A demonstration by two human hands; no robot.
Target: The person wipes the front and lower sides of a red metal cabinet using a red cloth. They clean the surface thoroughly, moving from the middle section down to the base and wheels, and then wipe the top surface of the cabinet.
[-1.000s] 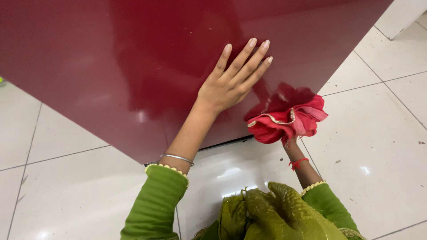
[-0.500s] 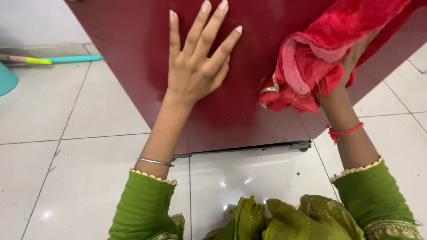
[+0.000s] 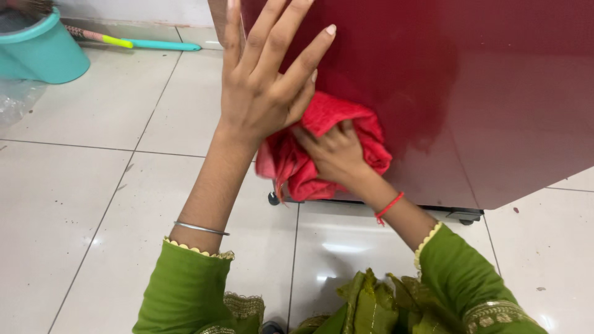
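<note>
My left hand (image 3: pixel 263 80) lies flat with fingers spread against the glossy dark red side of a tall cabinet-like appliance (image 3: pixel 470 93). A thin metal bangle sits on that wrist. Below and behind it, my right hand (image 3: pixel 334 151) presses a bunched red cloth (image 3: pixel 303 167) against the lower left part of the red panel, near its bottom corner. A red thread is tied round the right wrist. Both sleeves are green with pale trim.
The appliance stands on small black wheels (image 3: pixel 273 198) over white floor tiles (image 3: pixel 80 198). A teal bucket (image 3: pixel 40 52) sits at the far left, with a teal and yellow stick (image 3: pixel 142 43) lying behind it. Green fabric (image 3: pixel 371 306) bunches near my lap.
My right hand has carried the red cloth from the upper right of the panel down and left to its lower corner, under my left hand. The view has shifted right, revealing the bucket.
</note>
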